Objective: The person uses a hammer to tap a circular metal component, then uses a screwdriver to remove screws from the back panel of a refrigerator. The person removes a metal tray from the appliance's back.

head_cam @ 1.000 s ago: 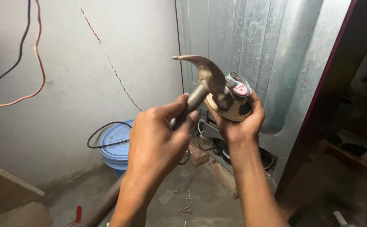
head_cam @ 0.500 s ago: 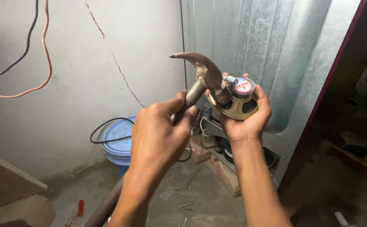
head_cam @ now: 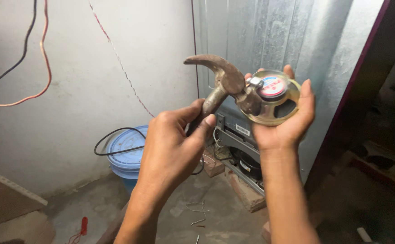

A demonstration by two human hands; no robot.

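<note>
I see a round red, white and blue label [head_cam: 272, 86] on the back of the small speaker [head_cam: 274, 99] in my right hand [head_cam: 284, 122]. A small white rectangular sticker [head_cam: 242, 130] sits on the refrigerator's [head_cam: 269, 40] lower back panel.

left hand [head_cam: 172, 147] fisted, right hand [head_cam: 285, 122] cupped upward

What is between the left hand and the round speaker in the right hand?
In the head view, the rusty claw hammer spans from the left hand to the speaker resting in the right hand.

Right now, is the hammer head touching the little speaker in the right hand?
Touching. The head view shows the claw hammer with its striking face pressed against the round speaker, no gap visible, while the right hand cradles it.
</note>
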